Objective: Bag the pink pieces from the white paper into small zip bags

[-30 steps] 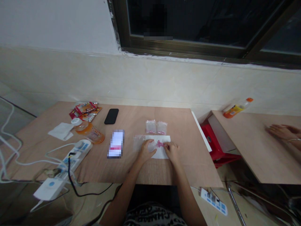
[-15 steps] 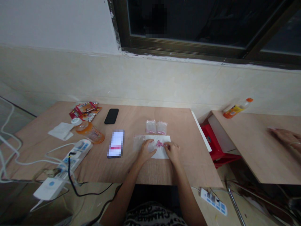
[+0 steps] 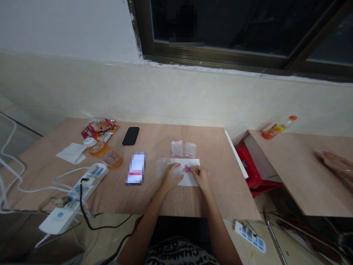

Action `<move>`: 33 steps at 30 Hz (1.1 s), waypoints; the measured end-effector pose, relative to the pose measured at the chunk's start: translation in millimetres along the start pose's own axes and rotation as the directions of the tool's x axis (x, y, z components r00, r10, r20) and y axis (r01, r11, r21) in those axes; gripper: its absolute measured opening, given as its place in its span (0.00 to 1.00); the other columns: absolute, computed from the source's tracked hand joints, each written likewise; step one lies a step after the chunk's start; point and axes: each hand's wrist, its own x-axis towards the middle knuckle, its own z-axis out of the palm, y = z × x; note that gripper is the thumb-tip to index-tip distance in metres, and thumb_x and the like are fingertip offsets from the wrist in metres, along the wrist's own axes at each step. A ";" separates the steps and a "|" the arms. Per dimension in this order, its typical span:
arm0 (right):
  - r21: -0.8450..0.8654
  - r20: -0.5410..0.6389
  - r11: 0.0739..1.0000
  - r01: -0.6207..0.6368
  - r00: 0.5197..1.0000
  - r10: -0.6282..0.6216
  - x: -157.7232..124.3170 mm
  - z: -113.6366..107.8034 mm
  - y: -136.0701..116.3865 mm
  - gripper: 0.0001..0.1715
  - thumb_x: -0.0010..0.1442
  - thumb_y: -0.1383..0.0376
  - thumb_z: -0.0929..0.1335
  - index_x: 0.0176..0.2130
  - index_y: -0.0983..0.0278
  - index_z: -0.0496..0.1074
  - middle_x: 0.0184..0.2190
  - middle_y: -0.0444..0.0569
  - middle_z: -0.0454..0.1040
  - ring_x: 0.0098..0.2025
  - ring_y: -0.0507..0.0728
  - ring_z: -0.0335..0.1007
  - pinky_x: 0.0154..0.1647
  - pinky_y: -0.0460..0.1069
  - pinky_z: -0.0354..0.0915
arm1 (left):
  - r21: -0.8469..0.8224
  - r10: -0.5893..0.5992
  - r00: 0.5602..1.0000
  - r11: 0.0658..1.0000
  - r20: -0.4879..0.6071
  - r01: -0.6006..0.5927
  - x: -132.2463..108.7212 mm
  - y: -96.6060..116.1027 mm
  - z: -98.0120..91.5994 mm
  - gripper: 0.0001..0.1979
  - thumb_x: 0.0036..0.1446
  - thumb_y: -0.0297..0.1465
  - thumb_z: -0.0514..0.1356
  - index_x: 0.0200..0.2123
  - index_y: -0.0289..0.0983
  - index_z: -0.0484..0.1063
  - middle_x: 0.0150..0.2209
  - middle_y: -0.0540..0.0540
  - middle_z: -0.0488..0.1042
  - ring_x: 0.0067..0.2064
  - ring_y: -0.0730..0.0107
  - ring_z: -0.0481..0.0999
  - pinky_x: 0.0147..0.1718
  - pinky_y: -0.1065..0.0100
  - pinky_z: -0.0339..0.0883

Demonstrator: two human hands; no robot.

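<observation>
Head view: left hand is lying flat, fingers loosely spread, pressing down the empty clear bag and the near edge of the white paper on the table. Right hand is working at the pink beads piled mid-paper, fingertips drawn together; can't tell if one is pinched. Two filled bags are sitting just behind. Risk: a knuckle dragging the paper and scattering beads, or a loose pinch dropping one so it's rolling off the table

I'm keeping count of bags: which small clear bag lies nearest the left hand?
The clear bag just left of the left hand, apparently empty. The two pink-filled bags lie side by side farther back, beyond the white sheet.
</observation>
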 end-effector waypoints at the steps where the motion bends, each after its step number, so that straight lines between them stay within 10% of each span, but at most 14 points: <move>1: 0.019 0.002 1.000 0.006 1.000 -0.006 0.3 2.0 -2.4 0.20 0.61 0.52 0.64 0.34 0.62 0.78 0.23 0.45 0.75 0.27 0.54 0.69 0.32 0.47 0.58 | 0.001 0.001 1.000 1.000 0.001 -0.001 0.2 0.5 -0.3 0.23 0.46 0.29 0.66 0.48 0.42 0.69 0.46 0.43 0.74 0.49 0.57 0.74 0.52 0.52 0.68; 15: 0.113 0.077 0.988 0.105 0.990 -0.114 2.6 9.0 -12.5 0.20 0.62 0.54 0.64 0.33 0.63 0.78 0.28 0.48 0.78 0.29 0.55 0.70 0.33 0.47 0.60 | 0.023 0.021 1.000 1.000 0.018 -0.022 0.1 -0.7 -1.3 0.24 0.47 0.29 0.66 0.49 0.42 0.68 0.47 0.43 0.74 0.49 0.57 0.74 0.51 0.52 0.69; 33: -0.216 0.046 0.975 0.056 0.998 -0.048 -5.5 -2.3 3.3 0.11 0.60 0.59 0.67 0.37 0.59 0.79 0.26 0.44 0.75 0.33 0.55 0.69 0.39 0.49 0.54 | -0.038 0.002 1.000 0.999 -0.005 -0.002 0.5 -0.1 -1.0 0.23 0.45 0.29 0.67 0.47 0.43 0.70 0.46 0.45 0.75 0.49 0.57 0.73 0.52 0.52 0.67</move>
